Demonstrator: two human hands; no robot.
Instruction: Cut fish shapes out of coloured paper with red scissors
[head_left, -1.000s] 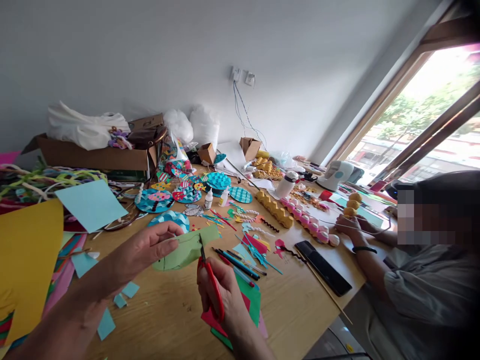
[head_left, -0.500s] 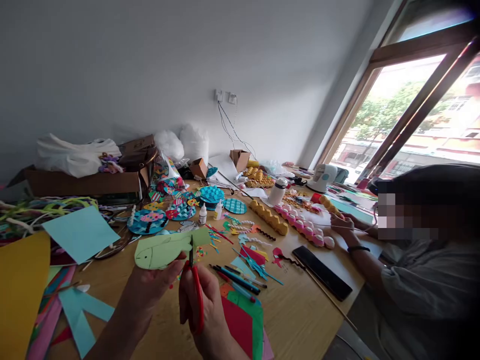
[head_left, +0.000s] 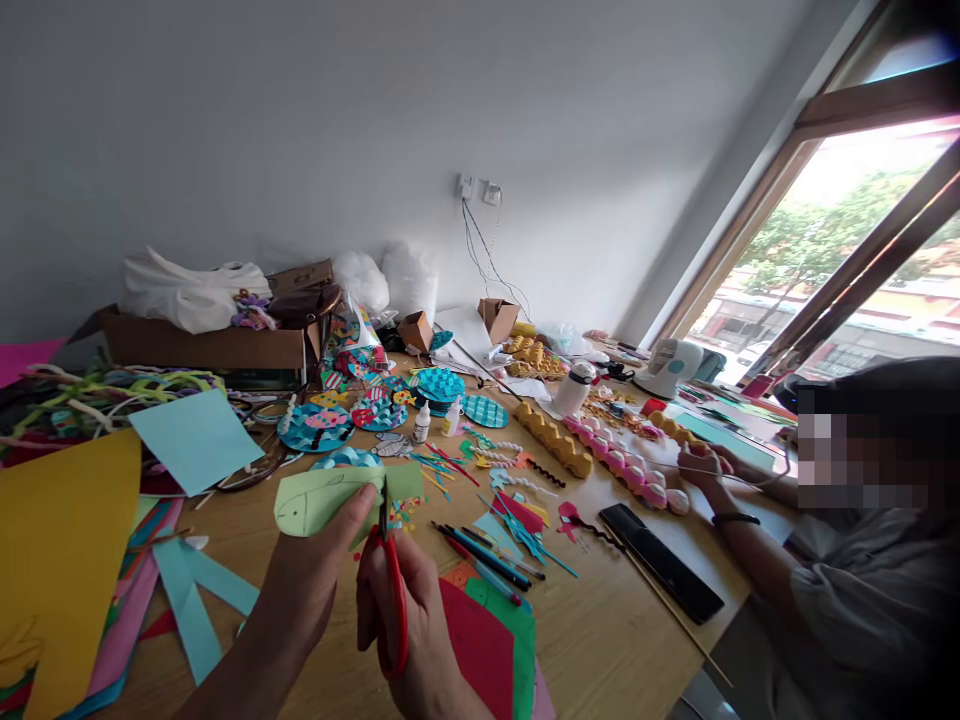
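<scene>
A piece of light green paper [head_left: 322, 500] with a fish outline drawn on it is pinched in my left hand [head_left: 315, 570], thumb on top near the tail end. My right hand [head_left: 412, 610] grips red-handled scissors [head_left: 395, 600], their dark blades pointing away from me at the paper's right part. The blades meet the paper beside the drawn tail, and a flap of it sticks out to their right. Whether the blades are fully closed I cannot make out. Below my right hand lie red paper [head_left: 487, 640] and green paper [head_left: 523, 640].
Pens [head_left: 487, 555] and paper strips lie right of my hands, with a black phone [head_left: 660, 560] and a thin stick further right. Two small glue bottles [head_left: 421, 425] stand beyond. A co-worker's hands [head_left: 705, 465] work at the right. Yellow paper [head_left: 67, 560] lies left.
The view has turned slightly left, so the table things sit further right. My left thumb has moved up onto the paper near the tail. The scissors stay at the same spot by the tail.
</scene>
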